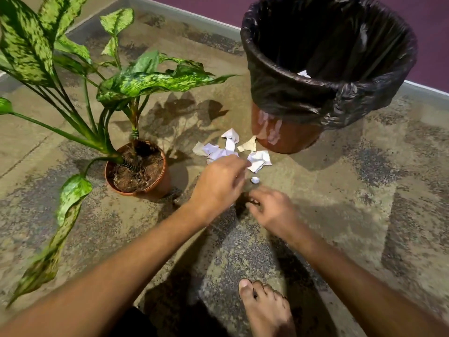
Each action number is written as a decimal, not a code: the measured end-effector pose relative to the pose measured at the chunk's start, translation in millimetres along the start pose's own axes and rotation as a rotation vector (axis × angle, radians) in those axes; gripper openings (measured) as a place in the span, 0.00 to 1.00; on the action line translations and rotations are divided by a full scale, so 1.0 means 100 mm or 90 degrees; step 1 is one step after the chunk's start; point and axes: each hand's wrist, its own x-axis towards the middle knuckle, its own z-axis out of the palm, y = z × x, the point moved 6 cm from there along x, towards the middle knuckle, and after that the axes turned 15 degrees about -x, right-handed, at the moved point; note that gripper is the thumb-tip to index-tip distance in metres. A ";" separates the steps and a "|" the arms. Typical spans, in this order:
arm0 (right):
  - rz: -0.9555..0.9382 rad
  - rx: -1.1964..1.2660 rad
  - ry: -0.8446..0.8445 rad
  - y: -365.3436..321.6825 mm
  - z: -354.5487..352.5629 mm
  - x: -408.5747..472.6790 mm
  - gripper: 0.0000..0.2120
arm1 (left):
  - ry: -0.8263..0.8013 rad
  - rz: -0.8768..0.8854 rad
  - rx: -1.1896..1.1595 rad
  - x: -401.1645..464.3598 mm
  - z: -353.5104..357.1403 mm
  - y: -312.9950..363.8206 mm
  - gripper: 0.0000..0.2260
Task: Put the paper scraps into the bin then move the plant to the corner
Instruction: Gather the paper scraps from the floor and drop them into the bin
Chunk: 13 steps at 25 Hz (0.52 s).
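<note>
Several white paper scraps (229, 148) lie crumpled on the floor between the potted plant (138, 166) and the bin (289, 137). The bin is brown with a black liner (323, 57); a white scrap (303, 73) shows inside it. My left hand (218, 183) hovers over the near edge of the pile, fingers curled and apart, and part of the pile is hidden under it. My right hand (269, 207) is lower right of the pile, fingers loosely spread, just below one small scrap (255, 180). Neither hand visibly holds paper.
The floor is mottled concrete. A purple wall with a pale skirting (194, 15) runs behind the bin and plant. Long variegated leaves (60, 215) droop left toward me. My bare foot (264, 310) stands at the bottom centre.
</note>
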 end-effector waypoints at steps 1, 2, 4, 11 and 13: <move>-0.021 -0.025 -0.046 -0.07 0.10 0.04 0.15 | -0.067 -0.098 0.027 -0.17 0.11 -0.30 0.09; -0.035 -0.025 -0.076 -0.18 0.28 0.00 0.16 | -0.125 -0.184 0.061 -0.33 0.17 -0.58 0.09; -0.086 -0.036 -0.102 -0.29 0.53 0.01 0.17 | -0.209 -0.298 0.116 -0.59 0.20 -0.97 0.09; -0.104 -0.120 -0.069 -0.38 0.77 0.23 0.15 | -0.212 -0.394 0.072 -1.00 -0.03 -1.46 0.10; -0.109 -0.116 -0.050 -0.36 0.76 0.26 0.12 | -0.246 -0.372 0.087 -1.13 -0.15 -1.52 0.09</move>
